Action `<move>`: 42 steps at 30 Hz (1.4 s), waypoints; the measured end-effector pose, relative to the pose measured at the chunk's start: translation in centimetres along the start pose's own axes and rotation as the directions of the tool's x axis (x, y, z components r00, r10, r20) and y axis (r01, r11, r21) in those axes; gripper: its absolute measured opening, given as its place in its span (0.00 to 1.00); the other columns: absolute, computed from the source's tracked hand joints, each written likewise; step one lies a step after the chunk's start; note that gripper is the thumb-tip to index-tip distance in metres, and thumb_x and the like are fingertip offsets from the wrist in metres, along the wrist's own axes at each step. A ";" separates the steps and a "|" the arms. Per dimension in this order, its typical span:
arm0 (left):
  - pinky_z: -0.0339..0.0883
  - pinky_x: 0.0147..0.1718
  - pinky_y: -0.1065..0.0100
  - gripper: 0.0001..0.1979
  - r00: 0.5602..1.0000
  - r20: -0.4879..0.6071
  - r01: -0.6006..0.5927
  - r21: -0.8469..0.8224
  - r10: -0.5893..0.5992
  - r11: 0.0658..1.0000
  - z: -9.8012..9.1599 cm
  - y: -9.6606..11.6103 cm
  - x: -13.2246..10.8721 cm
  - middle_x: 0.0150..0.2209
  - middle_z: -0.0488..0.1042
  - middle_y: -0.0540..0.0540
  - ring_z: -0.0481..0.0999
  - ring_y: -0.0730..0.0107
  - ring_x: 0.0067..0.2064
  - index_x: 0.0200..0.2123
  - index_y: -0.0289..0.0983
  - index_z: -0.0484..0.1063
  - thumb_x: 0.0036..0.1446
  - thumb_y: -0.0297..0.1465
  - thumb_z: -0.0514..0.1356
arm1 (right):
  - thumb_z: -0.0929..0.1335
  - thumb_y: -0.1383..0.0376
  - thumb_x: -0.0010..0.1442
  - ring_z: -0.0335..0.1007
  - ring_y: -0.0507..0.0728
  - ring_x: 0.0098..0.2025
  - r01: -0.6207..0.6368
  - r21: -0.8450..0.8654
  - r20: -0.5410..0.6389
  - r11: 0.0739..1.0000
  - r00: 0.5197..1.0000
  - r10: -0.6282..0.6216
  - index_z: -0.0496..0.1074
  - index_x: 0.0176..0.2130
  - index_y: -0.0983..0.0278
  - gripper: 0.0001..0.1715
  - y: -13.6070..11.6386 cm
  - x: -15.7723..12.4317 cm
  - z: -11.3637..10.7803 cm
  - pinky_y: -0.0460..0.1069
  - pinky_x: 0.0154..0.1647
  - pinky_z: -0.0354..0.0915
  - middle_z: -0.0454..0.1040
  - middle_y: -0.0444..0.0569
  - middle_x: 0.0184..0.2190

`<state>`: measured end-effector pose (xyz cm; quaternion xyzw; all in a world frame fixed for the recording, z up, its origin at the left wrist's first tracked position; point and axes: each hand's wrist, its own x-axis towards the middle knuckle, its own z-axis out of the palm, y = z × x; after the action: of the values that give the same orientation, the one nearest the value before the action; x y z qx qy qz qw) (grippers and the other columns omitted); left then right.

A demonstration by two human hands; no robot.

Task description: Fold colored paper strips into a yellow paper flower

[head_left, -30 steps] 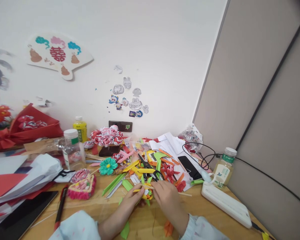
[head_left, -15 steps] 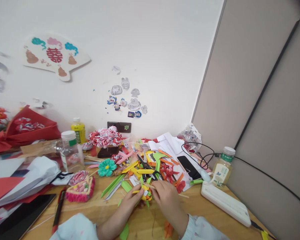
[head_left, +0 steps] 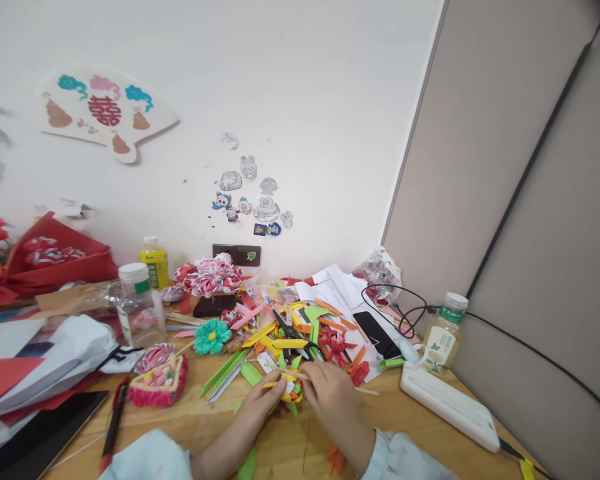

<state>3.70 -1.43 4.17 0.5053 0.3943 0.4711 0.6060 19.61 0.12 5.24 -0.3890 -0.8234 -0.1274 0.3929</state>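
Note:
Near the front middle of the table, my left hand [head_left: 257, 408] has its fingers closed on a small yellow, orange and green folded-paper piece [head_left: 291, 387]. My right hand [head_left: 330, 393] pinches a thin wooden stick [head_left: 367, 391], which runs across the top of the paper piece and sticks out to the right. Just beyond my hands lie coloured paper strips [head_left: 260, 333] and black-handled scissors [head_left: 286, 325]. A red paper flower [head_left: 336, 341] is to the right of them.
A teal flower [head_left: 213, 337] and a pink heart-shaped box [head_left: 159, 381] lie to the left. On the right are a phone [head_left: 377, 335], a white power strip [head_left: 450, 406] and a bottle [head_left: 443, 337]. Papers and a tablet [head_left: 45, 433] cover the left side.
The view has shifted slightly, so the surroundings sit a little further left. Both hands keep nearly the same pose on the paper piece and the stick.

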 end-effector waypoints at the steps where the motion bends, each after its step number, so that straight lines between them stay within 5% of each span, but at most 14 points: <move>1: 0.63 0.37 0.64 0.22 1.000 -0.011 0.000 0.004 0.000 1.000 0.0 0.0 0.0 0.36 0.74 0.45 0.70 0.62 0.37 0.39 0.38 0.74 0.48 0.47 0.60 | 0.59 0.71 0.61 0.67 0.54 0.26 -0.003 0.006 -0.004 1.000 1.000 0.003 0.68 0.33 0.63 0.11 0.0 0.0 0.0 0.47 0.26 0.57 0.73 0.46 0.25; 22: 0.62 0.33 0.66 0.18 0.998 -0.058 -0.017 0.004 0.017 1.000 -0.1 -0.3 0.1 0.28 0.69 0.50 0.67 0.65 0.32 0.28 0.37 0.69 0.46 0.48 0.61 | 0.60 0.73 0.60 0.68 0.55 0.26 0.056 -0.119 0.036 0.991 0.998 -0.052 0.68 0.32 0.63 0.11 0.2 -0.3 0.7 0.47 0.26 0.57 0.71 0.45 0.22; 31: 0.62 0.34 0.67 0.19 0.999 -0.050 -0.014 -0.003 0.014 1.000 -0.1 -0.1 0.0 0.35 0.73 0.47 0.68 0.66 0.34 0.38 0.38 0.72 0.49 0.45 0.61 | 0.57 0.68 0.64 0.67 0.55 0.25 -0.012 -0.018 -0.024 1.000 1.000 0.011 0.68 0.32 0.63 0.14 -0.3 0.0 0.1 0.47 0.25 0.56 0.72 0.46 0.25; 42: 0.63 0.32 0.67 0.21 0.999 -0.051 -0.012 -0.022 0.011 1.000 -0.2 -0.5 0.3 0.35 0.74 0.46 0.69 0.66 0.32 0.38 0.38 0.74 0.47 0.47 0.62 | 0.59 0.70 0.61 0.68 0.54 0.25 -0.025 -0.022 0.000 0.999 1.000 0.025 0.68 0.32 0.62 0.11 -0.2 0.0 0.1 0.47 0.26 0.57 0.73 0.46 0.25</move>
<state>3.64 -1.13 3.64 0.4886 0.4015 0.4915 0.5987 19.42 0.05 5.14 -0.4035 -0.8171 -0.1316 0.3901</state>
